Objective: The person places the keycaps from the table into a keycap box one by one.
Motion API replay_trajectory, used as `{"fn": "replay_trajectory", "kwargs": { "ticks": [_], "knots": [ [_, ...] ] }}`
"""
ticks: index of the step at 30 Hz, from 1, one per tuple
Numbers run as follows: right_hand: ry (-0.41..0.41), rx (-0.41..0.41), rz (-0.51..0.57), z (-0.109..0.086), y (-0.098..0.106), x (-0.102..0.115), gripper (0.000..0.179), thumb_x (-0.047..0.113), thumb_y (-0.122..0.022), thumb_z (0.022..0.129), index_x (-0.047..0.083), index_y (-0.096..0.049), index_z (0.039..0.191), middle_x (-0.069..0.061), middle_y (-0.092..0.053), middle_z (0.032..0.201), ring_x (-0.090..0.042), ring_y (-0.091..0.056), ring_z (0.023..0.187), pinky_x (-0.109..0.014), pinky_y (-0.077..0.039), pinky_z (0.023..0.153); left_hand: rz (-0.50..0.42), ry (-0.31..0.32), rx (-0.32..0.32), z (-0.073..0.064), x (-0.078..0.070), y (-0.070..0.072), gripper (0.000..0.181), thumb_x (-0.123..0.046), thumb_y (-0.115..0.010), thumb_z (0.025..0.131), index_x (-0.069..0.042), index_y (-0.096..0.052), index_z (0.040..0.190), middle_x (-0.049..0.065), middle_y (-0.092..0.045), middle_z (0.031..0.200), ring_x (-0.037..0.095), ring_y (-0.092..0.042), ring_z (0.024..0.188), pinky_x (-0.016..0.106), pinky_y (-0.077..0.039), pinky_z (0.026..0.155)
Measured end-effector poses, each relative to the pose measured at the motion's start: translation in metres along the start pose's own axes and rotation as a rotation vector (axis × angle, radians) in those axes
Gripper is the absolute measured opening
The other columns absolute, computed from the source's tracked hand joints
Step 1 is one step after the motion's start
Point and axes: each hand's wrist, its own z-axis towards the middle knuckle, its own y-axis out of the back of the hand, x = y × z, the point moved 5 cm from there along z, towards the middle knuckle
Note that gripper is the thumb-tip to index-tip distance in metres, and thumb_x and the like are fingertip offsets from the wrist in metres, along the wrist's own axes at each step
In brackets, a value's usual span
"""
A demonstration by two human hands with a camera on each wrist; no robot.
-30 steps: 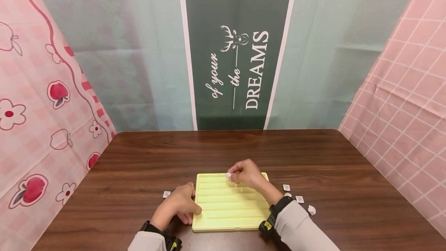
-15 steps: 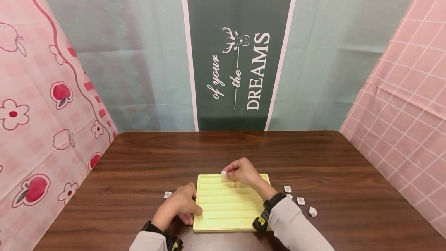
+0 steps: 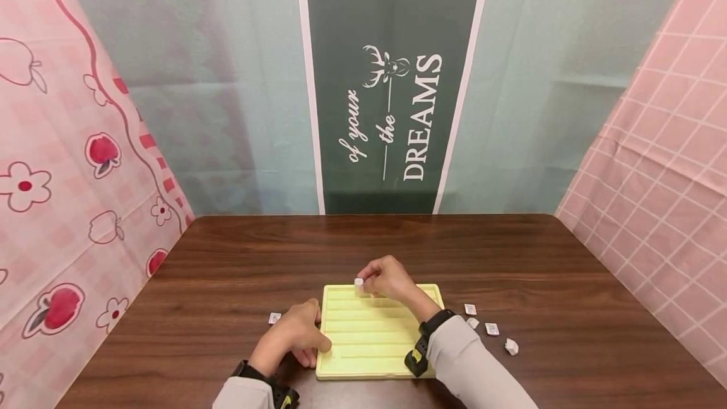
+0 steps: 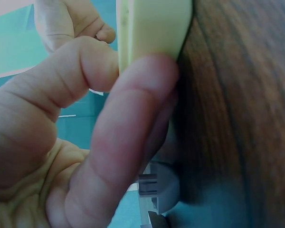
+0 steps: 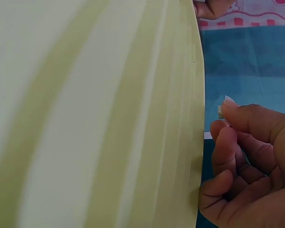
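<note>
A pale yellow tray [image 3: 369, 333] with raised parallel ridges lies on the wooden table. My left hand [image 3: 298, 330] grips its left edge, thumb on the top rim and fingers against the side, as the left wrist view confirms. Over the tray's far edge, my right hand [image 3: 389, 279] pinches a small white block [image 3: 359, 284] between thumb and forefinger. Only a sliver of that block [image 5: 220, 112] shows in the right wrist view. Just left of the left hand lies a white printed tile [image 3: 275, 318]; close by in the left wrist view is a pale piece [image 4: 159, 186] with a hollow underside.
Right of the tray are two printed tiles, a nearer-to-tray tile [image 3: 470, 309] and another tile [image 3: 492, 329]. Two plain white pieces lie among them, one piece [image 3: 472, 322] by the sleeve and one piece [image 3: 512, 347] farther right. Patterned cloths hang around the table [image 3: 255, 257].
My right hand has slid left along the tray's far edge with the white block in its fingers. The left hand stays on the tray's left edge.
</note>
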Motion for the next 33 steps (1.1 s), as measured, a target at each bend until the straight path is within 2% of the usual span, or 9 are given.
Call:
{"fn": "replay_trajectory", "kwargs": {
  "ticks": [6,16,24,33],
  "knots": [
    [0.001,0.021,-0.039,0.004,-0.005,0.005,0.008,0.004,-0.072,0.073,0.002,-0.069,0.08,-0.004,-0.064,0.069,-0.015,-0.056,0.056,-0.032,-0.054,0.052,-0.002,0.003,0.0,0.0,-0.001,0.0,0.038,0.001,-0.069,0.061,0.0,-0.043,0.088,0.012,-0.057,0.052,0.018,-0.055,0.039,0.027,-0.051,0.035],
    [-0.014,0.021,-0.078,0.011,-0.014,0.006,0.007,-0.001,-0.069,0.072,0.0,-0.068,0.078,-0.007,-0.065,0.07,-0.013,-0.057,0.056,-0.027,-0.053,0.05,-0.009,0.005,0.003,0.0,-0.001,0.0,0.038,0.001,-0.069,0.061,0.0,-0.044,0.09,0.011,-0.057,0.051,0.017,-0.055,0.038,0.027,-0.051,0.035],
    [-0.014,0.041,-0.112,0.015,-0.022,0.011,0.008,0.003,-0.073,0.07,0.006,-0.071,0.077,-0.002,-0.065,0.07,-0.012,-0.056,0.061,-0.029,-0.055,0.053,-0.001,0.005,0.002,0.0,0.0,0.0,0.038,0.001,-0.069,0.061,0.0,-0.044,0.089,0.012,-0.057,0.052,0.017,-0.055,0.038,0.027,-0.052,0.035],
    [0.008,0.047,-0.151,0.017,-0.032,0.015,0.008,0.001,-0.074,0.067,0.004,-0.07,0.073,-0.002,-0.065,0.062,-0.012,-0.055,0.048,-0.021,-0.047,0.042,0.005,-0.006,0.003,0.001,-0.001,-0.001,0.037,0.0,-0.069,0.061,0.001,-0.044,0.088,0.011,-0.057,0.051,0.017,-0.055,0.038,0.027,-0.051,0.035]
  ]
}}
